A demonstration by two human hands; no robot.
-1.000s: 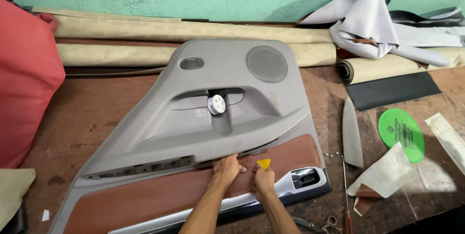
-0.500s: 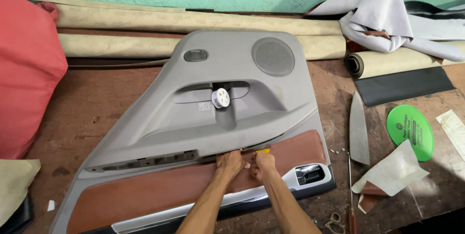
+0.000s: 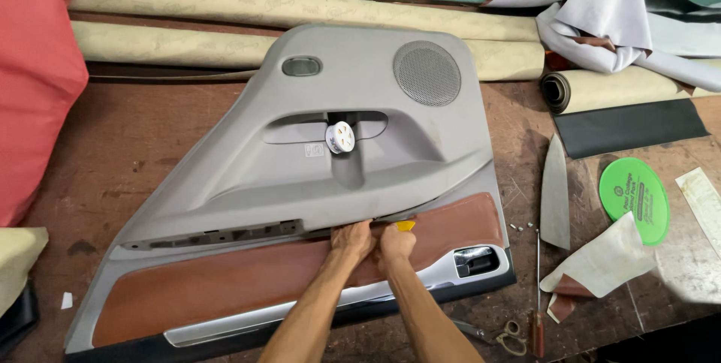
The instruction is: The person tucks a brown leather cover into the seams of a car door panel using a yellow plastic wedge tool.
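While both hands press side by side at the seam, the door panel (image 3: 330, 183) lies flat, face up, on the brown table (image 3: 113, 145), speaker grille toward the far right. Left hand (image 3: 351, 240) is curled, fingertips on the top edge of the brown leather insert (image 3: 225, 284), gripping nothing separate that I can see. Right hand (image 3: 396, 247) is clenched round a small yellow tool (image 3: 406, 225), tip at the gap between leather and grey plastic.

Panel judged stiff moulded plastic, broad, light for its size, likely to flex if lifted by one corner; best held at the rim or the pull recess. Leather looks soft and pliable, easy to wrinkle or scratch, so work it at the edge only.

Forearms come up from the bottom, close together, wrists low, knuckles up.

Nearby: knife (image 3: 554, 194) and green disc (image 3: 633, 199) to the right, scissors (image 3: 512, 337) near the bottom edge.
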